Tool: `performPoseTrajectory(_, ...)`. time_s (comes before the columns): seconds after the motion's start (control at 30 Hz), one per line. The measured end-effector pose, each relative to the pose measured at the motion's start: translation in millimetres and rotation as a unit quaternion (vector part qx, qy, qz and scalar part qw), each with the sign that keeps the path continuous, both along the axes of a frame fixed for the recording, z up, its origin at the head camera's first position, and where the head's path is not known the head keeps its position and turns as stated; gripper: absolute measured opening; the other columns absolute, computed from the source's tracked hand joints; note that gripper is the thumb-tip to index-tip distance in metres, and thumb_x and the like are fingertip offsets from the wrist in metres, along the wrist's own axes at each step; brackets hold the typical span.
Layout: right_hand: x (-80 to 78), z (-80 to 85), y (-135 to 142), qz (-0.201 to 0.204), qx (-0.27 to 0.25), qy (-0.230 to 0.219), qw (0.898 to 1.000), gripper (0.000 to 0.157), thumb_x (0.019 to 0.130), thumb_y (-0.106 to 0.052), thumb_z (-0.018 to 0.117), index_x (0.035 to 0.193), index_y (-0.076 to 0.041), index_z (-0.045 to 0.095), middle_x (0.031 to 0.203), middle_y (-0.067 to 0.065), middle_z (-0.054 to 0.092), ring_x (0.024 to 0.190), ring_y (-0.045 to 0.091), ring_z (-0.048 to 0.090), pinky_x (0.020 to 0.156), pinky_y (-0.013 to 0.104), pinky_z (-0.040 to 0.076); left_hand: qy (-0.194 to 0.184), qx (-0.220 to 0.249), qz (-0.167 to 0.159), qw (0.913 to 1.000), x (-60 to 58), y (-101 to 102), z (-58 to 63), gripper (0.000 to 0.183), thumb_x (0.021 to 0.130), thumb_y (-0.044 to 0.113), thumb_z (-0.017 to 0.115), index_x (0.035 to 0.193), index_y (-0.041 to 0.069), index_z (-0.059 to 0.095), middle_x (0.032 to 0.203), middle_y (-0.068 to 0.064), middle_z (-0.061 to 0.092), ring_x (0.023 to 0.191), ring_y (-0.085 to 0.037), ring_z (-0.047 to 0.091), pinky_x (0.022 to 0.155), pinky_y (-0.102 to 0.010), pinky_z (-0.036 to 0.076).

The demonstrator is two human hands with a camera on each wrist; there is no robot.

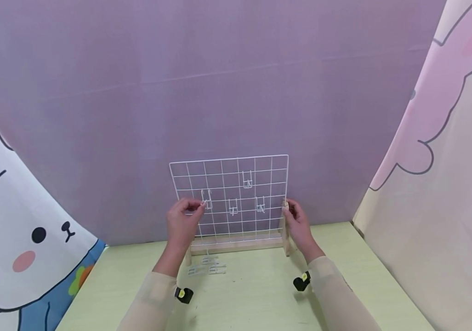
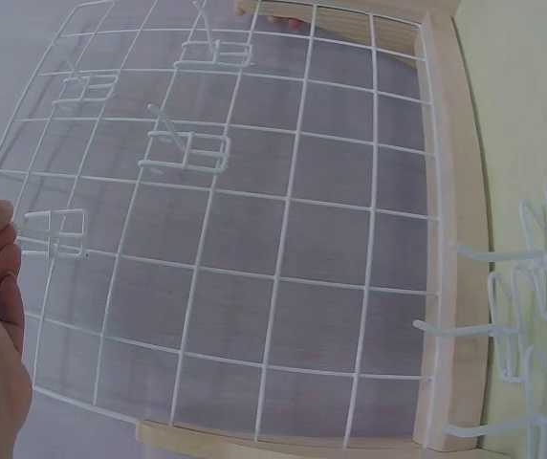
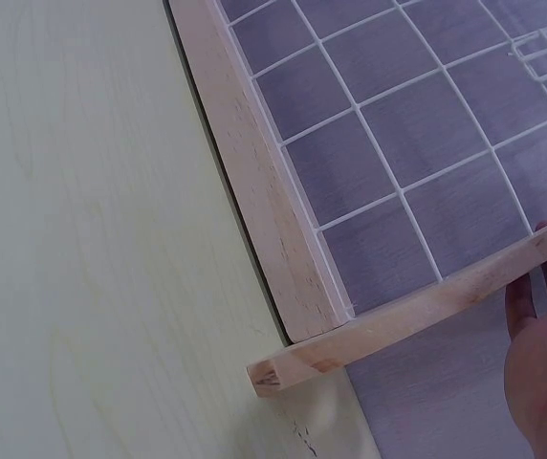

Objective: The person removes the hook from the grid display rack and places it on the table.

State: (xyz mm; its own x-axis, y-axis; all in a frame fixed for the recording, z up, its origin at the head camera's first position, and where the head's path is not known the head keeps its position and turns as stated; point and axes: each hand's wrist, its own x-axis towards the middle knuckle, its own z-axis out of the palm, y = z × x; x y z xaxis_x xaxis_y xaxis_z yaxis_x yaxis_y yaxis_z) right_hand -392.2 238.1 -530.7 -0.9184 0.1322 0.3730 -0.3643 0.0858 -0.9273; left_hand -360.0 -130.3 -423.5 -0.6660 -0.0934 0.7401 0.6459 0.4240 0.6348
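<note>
A white wire grid panel (image 1: 229,159) stands upright in a wooden stand (image 1: 236,247) on the table. At its left side, my left hand (image 1: 183,221) pinches the prong of a white wire hook (image 2: 55,234), whose frame lies against the grid wires. My right hand (image 1: 299,226) grips the stand's right post (image 3: 398,330), fingers reaching behind it. Three more hooks hang on the grid: an upper one (image 1: 247,183), a middle one (image 1: 233,209) and a right one (image 1: 260,207). Loose hooks (image 1: 217,270) lie on the table by the stand's left foot.
The pale green-yellow table (image 1: 252,294) runs back to a purple cloth backdrop (image 1: 236,92). Cartoon-printed cloths hang at the left (image 1: 20,220) and right (image 1: 446,184). Dark camera mounts sit on both wrists.
</note>
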Motion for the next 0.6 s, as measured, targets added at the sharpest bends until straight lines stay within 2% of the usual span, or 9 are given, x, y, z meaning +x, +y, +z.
performPoseTrajectory(0.17,0.7,-0.1,0.9,0.008,-0.003,-0.009,1.0,0.045,0.117,-0.032,0.057,0.16,-0.017,0.052,0.147,0.024,0.057,0.131,0.045,0.055,0.108,0.04,0.056,-0.012,0.004,-0.005,0.9999,1.9,-1.5,-5.5,0.011,0.091,-0.001,0.088,0.093,0.007,0.081,0.094,-0.004,0.079,0.087,-0.019,0.07,0.077,-0.015,0.055)
performPoseTrajectory(0.3,0.9,1.1,1.1,0.013,-0.01,-0.016,1.0,0.046,0.118,-0.028,0.056,0.161,-0.014,0.05,0.149,0.027,0.055,0.134,0.049,0.052,0.103,0.03,0.056,-0.024,-0.007,0.006,0.9997,4.0,-2.9,-9.1,0.011,0.091,0.001,0.089,0.092,0.009,0.082,0.094,-0.002,0.079,0.086,-0.019,0.07,0.079,-0.018,0.053)
performPoseTrajectory(0.4,0.8,1.0,0.8,0.008,-0.007,-0.011,1.0,0.045,0.118,-0.029,0.057,0.16,-0.015,0.051,0.146,0.025,0.057,0.132,0.048,0.053,0.104,0.033,0.057,-0.028,-0.016,0.013,0.9994,6.0,-3.7,-11.8,0.011,0.091,0.002,0.09,0.092,0.01,0.082,0.094,-0.001,0.079,0.086,-0.019,0.07,0.078,-0.02,0.053)
performPoseTrajectory(0.6,0.7,0.4,1.0,-0.002,0.003,-0.003,1.0,0.043,0.117,-0.033,0.057,0.157,-0.018,0.054,0.142,0.021,0.059,0.127,0.043,0.056,0.11,0.05,0.055,-0.023,-0.026,0.003,0.9994,8.4,-4.5,-16.8,0.014,0.09,0.0,0.089,0.093,0.011,0.082,0.094,-0.001,0.079,0.085,-0.017,0.07,0.078,-0.027,0.058)
